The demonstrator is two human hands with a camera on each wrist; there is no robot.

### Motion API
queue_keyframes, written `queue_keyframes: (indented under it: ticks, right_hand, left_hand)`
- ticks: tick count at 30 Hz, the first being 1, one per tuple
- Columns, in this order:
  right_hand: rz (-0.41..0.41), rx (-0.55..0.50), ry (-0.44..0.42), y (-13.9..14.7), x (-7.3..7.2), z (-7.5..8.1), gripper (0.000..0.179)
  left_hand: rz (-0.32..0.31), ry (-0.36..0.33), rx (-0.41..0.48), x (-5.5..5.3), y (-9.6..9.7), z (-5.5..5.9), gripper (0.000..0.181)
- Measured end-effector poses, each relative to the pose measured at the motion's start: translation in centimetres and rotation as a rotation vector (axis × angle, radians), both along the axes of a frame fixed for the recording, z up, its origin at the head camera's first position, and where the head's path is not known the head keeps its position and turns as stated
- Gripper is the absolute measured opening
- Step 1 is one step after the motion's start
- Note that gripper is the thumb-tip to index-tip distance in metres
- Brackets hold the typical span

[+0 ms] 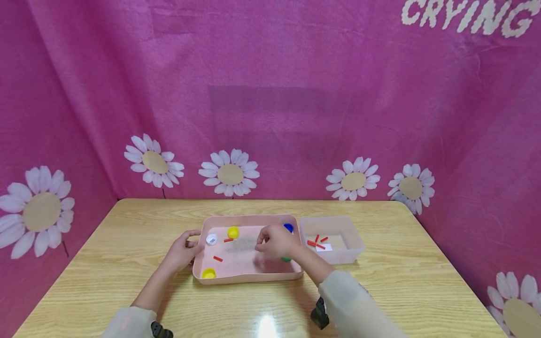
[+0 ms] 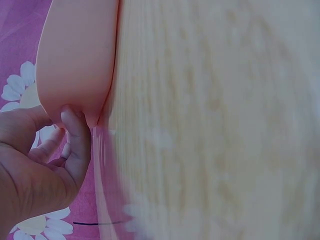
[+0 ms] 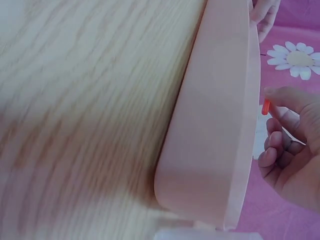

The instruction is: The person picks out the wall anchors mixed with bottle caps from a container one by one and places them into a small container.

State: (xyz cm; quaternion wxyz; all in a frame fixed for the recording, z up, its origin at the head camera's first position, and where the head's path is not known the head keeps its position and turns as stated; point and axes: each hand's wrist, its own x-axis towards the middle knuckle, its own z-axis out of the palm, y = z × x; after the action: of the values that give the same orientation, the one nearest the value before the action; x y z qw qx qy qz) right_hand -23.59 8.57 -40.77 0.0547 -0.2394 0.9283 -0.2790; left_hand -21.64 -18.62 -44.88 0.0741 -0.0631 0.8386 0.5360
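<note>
A shallow pink tray (image 1: 249, 280) lies on the wooden table. My left hand (image 1: 182, 252) grips its left end, digits bent against the wall, as the left wrist view also shows. Over the tray's right half, my right hand (image 1: 276, 241) pinches a small red stick (image 3: 266, 106) between thumb and finger. Inside the tray are a white round cap (image 1: 212, 240), a yellow cap (image 1: 233, 232) at the back and another yellow cap (image 1: 209, 273) at the front left. Two red sticks (image 1: 218, 258) lie on its floor. A blue cap (image 1: 288, 227) and a green cap (image 1: 286, 259) are partly hidden by my right hand.
A translucent bin (image 1: 352, 251) stands right beside the tray, holding several red sticks (image 1: 324, 239) and a white paper piece (image 1: 324, 247). Behind the table (image 1: 393, 281) hangs a magenta cloth (image 1: 287, 141) with white daisies, which also covers both sides.
</note>
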Motion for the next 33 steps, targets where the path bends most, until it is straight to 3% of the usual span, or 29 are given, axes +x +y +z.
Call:
queue_keyframes:
  ticks: [14,23,33]
  right_hand:
    - [0.032,-0.099,0.021,3.0,-0.6,0.6,0.008]
    - [-0.048,-0.068,0.001,4.7,-0.7,1.4,0.009]
    - [-0.081,-0.074,0.012,6.5,-0.8,1.5,0.011]
  left_hand:
    - [-0.018,0.032,0.042,0.1,-0.1,-0.3,0.045]
    - [-0.018,0.024,0.023,0.1,-0.1,-0.2,0.045]
    - [-0.021,0.019,0.008,0.1,-0.1,-0.1,0.046]
